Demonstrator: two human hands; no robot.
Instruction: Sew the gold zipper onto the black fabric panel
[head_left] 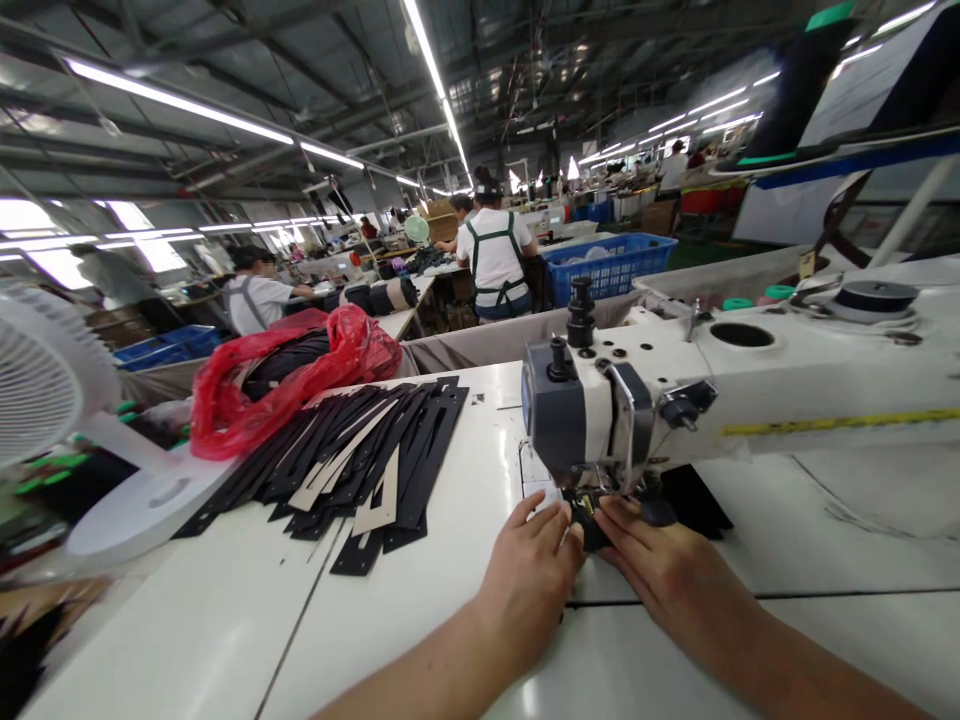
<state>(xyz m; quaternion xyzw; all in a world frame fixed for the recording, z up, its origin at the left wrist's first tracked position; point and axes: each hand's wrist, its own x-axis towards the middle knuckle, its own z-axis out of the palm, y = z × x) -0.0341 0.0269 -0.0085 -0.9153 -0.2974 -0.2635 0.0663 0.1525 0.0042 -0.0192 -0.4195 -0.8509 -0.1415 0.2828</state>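
Observation:
A white and grey sewing machine (592, 410) stands on the white table, its head over a small black piece of material (592, 537). My left hand (534, 570) is at the left of this piece, with bent fingers closed on its edge. From the right, my right hand (667, 560) has its fingers together, pressing on the same piece close to the presser foot. A yellowish strip shows between the fingertips; what it is I cannot make out. The needle tip is hidden. Behind the right hand lies a flat black piece (694, 500).
Left of the machine, black and beige slotted strips (360, 460) lie in a loose pile. Beyond are a red plastic bag (262, 400) and a white fan (120, 490). A blue basket (615, 268) and several seated people are farther back.

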